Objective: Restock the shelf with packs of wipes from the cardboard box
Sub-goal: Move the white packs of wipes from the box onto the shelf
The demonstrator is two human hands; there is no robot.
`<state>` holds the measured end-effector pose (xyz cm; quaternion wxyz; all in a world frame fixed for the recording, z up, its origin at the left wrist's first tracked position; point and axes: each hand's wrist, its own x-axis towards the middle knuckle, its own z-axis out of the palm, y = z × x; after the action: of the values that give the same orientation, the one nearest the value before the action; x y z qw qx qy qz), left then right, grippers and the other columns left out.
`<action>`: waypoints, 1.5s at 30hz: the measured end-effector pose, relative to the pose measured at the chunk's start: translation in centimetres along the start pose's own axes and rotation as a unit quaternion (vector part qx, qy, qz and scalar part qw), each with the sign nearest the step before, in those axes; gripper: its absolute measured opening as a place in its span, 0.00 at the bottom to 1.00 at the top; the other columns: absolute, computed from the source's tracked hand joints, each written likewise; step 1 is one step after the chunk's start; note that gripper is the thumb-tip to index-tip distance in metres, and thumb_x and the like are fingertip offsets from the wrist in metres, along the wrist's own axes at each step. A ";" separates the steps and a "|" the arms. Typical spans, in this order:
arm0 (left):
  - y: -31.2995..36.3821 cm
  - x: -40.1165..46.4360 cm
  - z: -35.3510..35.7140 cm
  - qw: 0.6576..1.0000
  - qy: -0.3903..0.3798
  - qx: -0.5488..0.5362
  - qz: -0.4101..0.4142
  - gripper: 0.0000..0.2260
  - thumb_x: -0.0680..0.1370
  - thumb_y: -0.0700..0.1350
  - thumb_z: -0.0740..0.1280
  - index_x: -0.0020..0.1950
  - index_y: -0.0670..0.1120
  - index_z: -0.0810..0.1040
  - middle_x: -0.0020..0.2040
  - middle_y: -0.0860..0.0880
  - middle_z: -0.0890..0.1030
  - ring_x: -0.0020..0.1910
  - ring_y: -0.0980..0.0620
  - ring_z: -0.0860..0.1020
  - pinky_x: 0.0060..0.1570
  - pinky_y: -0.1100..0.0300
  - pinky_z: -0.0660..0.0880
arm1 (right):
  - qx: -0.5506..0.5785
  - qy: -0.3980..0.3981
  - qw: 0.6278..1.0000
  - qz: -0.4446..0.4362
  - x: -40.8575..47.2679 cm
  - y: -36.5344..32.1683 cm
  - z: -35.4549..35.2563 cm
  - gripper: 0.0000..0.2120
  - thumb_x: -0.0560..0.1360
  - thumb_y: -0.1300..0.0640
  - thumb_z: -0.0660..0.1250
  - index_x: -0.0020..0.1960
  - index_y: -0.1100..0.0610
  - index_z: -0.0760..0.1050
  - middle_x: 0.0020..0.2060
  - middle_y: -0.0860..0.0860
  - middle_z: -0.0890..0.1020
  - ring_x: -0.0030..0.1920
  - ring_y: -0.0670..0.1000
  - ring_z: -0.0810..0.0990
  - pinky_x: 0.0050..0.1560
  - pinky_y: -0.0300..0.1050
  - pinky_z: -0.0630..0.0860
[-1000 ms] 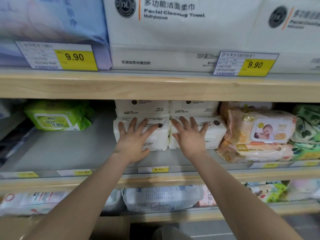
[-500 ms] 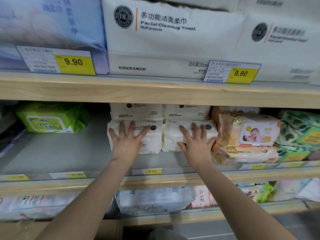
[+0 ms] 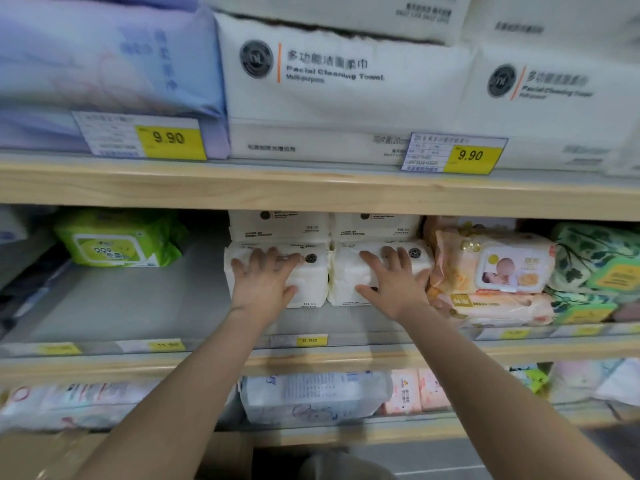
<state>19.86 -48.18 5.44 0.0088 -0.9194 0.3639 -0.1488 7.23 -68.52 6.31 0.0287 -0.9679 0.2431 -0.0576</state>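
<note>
Both hands, the left hand (image 3: 265,282) and right hand (image 3: 391,284), press flat with fingers spread on two white packs (image 3: 311,289) stacked on the middle shelf (image 3: 138,306) (bare space remains leftward); the box (image 3: 41,455) waits below, restocking seemingly unfinished.

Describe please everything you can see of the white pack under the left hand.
The white pack is a soft, puffy block in white plastic wrap, with a round dark logo near its top right and small print low on its front. It stands on the grey middle shelf, pressed against a twin pack on its right. A flatter white pack sits behind and above it. The left hand lies flat on its front, fingers spread.
</note>
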 end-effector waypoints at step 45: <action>-21.3 -60.6 6.0 0.902 -0.175 -0.085 -0.384 0.22 0.78 0.55 0.52 0.67 0.48 0.71 0.69 0.48 0.71 0.57 0.48 0.73 0.48 0.52 0.77 | 0.017 -0.344 0.789 -0.509 -33.2 -43.3 16.7 0.44 0.69 0.41 0.69 0.76 0.46 0.46 0.73 0.55 0.55 0.69 0.60 0.59 0.66 0.53 0.63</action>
<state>-6.12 7.64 -13.83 -0.0642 -0.9964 -0.0138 0.0539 0.51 -14.23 -9.89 0.0938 -0.9064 -0.3119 0.2690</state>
